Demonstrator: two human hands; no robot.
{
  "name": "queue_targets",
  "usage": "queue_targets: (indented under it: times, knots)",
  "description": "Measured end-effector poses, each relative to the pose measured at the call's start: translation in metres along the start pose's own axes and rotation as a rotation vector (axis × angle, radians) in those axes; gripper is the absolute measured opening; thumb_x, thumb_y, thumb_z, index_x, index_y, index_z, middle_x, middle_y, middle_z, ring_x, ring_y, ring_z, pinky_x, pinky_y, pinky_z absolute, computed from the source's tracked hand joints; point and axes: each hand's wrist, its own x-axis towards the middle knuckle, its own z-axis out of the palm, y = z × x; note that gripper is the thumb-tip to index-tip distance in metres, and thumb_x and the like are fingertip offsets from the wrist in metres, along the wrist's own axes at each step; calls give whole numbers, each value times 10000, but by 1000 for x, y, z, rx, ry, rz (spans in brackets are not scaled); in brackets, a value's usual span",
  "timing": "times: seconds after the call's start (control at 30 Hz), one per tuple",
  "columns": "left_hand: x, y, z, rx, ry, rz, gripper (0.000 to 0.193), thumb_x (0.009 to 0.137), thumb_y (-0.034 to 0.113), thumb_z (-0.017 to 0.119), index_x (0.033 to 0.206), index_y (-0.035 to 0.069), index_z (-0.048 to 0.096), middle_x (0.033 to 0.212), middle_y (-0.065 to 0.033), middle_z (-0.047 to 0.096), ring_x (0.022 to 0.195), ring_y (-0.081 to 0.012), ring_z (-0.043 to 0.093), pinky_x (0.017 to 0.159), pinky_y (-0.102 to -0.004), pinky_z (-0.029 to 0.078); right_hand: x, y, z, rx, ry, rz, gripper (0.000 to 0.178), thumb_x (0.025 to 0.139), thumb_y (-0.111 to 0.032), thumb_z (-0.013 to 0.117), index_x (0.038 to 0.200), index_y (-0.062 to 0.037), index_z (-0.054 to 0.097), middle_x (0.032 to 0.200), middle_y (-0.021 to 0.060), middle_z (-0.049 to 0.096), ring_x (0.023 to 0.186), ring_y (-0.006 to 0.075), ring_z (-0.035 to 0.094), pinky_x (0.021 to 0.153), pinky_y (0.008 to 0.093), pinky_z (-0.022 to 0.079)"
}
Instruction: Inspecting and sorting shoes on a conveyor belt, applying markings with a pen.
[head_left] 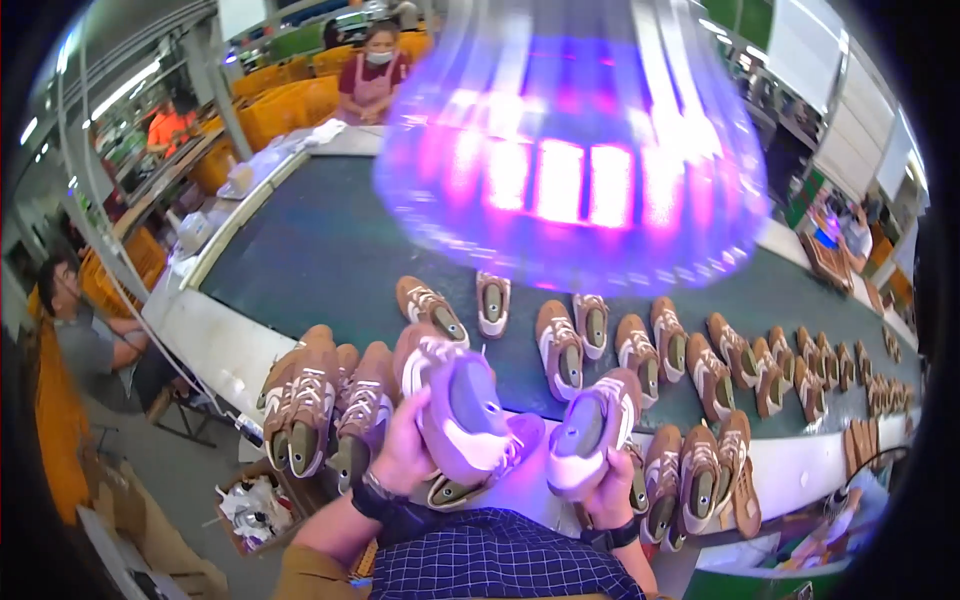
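My left hand (405,447) is closed around a brown sneaker (462,418), its white heel turned toward me and its open collar facing up. Purple light tints this shoe. In my right hand (612,494) is another brown sneaker (622,400), gripped low near its white heel. A gap separates the two shoes, both raised above the white table edge. Behind and below the left one, more sneakers partly show, one of them (527,434) tinted purple. A large ribbed lamp (575,180) glows purple and white over the work area, hiding part of the far side.
A dark green conveyor belt (300,230) carries rows of brown sneakers toward the right. Sneakers cluster on the white ledge at left (305,400) and right (700,475). A cardboard box (258,510) of white scraps stands lower left. One person (375,75) is across the belt, another (90,330) sits left.
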Motion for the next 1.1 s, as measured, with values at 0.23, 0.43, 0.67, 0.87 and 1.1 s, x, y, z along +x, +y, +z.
queue_targets:
  times: [0.23, 0.43, 0.67, 0.87, 1.1]
  knots:
    - [124, 186, -78, 211, 49, 103, 620, 917, 489, 357, 1279, -11, 411, 1166, -222, 545, 1033, -354, 572, 886, -482, 468, -2, 18, -12, -77, 68, 180, 765, 708, -433, 569, 1304, 9, 385, 1127, 221, 559, 893, 348, 622, 747, 448, 535]
    - [138, 208, -133, 298, 359, 35, 596, 887, 310, 519, 1331, -28, 310, 1399, -269, 191, 1291, -454, 244, 947, -649, 315, 46, 21, 26, -137, 39, 347, 750, 725, -554, 462, 1214, 15, 466, 1032, 206, 576, 771, 315, 620, 601, 367, 514]
    - [64, 177, -107, 284, 188, 7, 395, 856, 227, 588, 1155, 1, 463, 1143, -130, 467, 1096, -288, 468, 874, -481, 465, 265, 38, 51, -137, -266, 186, 495, 844, -377, 459, 1279, -142, 471, 1227, 65, 547, 1105, 248, 538, 922, 393, 447]
    - [-1, 164, -83, 311, -12, 111, 378, 853, 152, 545, 1176, -22, 455, 1165, -140, 509, 1072, -244, 530, 943, -413, 437, 485, 88, 90, -600, 437, 36, 599, 764, -468, 592, 1067, 45, 530, 1019, 162, 577, 838, 257, 602, 728, 388, 521]
    - [-36, 121, -93, 242, 26, 28, 369, 846, 153, 537, 1158, -33, 475, 1139, -159, 560, 1073, -243, 546, 949, -390, 416, 408, 194, 84, -2094, -299, 298, 574, 551, -368, 746, 864, 88, 594, 939, 262, 631, 883, 363, 632, 789, 382, 501]
